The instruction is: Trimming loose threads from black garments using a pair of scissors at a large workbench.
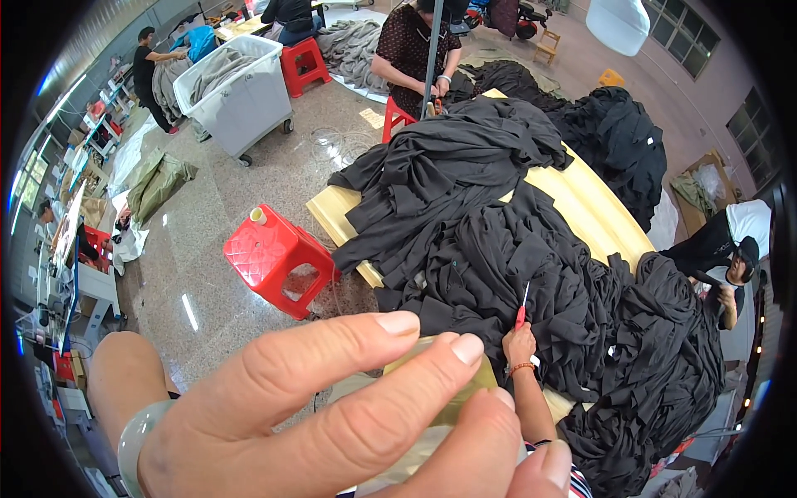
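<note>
My left hand (332, 407) is raised very close in front of the view, its fingers stretched out and slightly apart, a pale bangle (137, 444) round the wrist. Nothing shows in it. Farther down, my right hand (520, 344), with a beaded bracelet at the wrist, is closed round a red-handled tool (521, 316) with a thin, pointed metal tip. That tip points away from me over a heap of dark garments (490, 257). The heap covers most of a pale yellow table (594, 203). Part of the table's near side is hidden behind my left fingers.
A red plastic stool (270, 253) with a small roll (258, 216) on it stands left of the table. Across the table a person (411, 50) handles something small beside a metal pole (433, 54). Another person (722, 257) is at the right. A white wheeled bin (241, 95) holds grey cloth.
</note>
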Available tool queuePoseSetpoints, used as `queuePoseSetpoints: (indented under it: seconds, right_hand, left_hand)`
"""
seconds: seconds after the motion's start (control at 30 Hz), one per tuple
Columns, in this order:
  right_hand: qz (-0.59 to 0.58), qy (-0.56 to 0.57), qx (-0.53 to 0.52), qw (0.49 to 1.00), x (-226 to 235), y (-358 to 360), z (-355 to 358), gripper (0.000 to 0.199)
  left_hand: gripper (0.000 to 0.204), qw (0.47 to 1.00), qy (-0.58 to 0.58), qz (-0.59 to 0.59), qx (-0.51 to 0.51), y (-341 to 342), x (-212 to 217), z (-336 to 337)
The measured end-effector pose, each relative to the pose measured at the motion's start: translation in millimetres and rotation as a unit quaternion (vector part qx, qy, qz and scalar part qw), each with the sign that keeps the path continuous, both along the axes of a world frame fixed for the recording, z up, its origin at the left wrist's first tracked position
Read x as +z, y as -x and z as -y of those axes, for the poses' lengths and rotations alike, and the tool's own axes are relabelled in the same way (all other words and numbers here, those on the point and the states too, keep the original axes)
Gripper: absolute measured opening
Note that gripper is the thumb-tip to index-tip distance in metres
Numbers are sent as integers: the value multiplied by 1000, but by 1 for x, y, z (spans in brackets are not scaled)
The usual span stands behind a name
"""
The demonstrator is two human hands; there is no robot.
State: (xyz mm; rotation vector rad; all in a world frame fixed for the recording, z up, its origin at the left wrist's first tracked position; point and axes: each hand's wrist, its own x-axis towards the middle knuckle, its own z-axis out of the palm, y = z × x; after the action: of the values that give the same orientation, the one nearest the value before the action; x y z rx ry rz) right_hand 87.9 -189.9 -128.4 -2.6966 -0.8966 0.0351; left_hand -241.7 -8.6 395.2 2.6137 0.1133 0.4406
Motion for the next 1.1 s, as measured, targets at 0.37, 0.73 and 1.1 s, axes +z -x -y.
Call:
queuePoseSetpoints:
  seconds: [0.37,0.73,1.1]
  right_hand:
    - [-27,7,-5,1000,15,4,-2,18]
    - [-19,-17,-1,1000,14,3,-2,16]
    - [2,-27,6,1000,13,5,-4,16]
  left_hand:
    - [44,1000,-8,-16,17,4,8,10]
    - [41,999,17,-41,22,4,5,20]
    - [39,997,42,-58,5,-9,1,31]
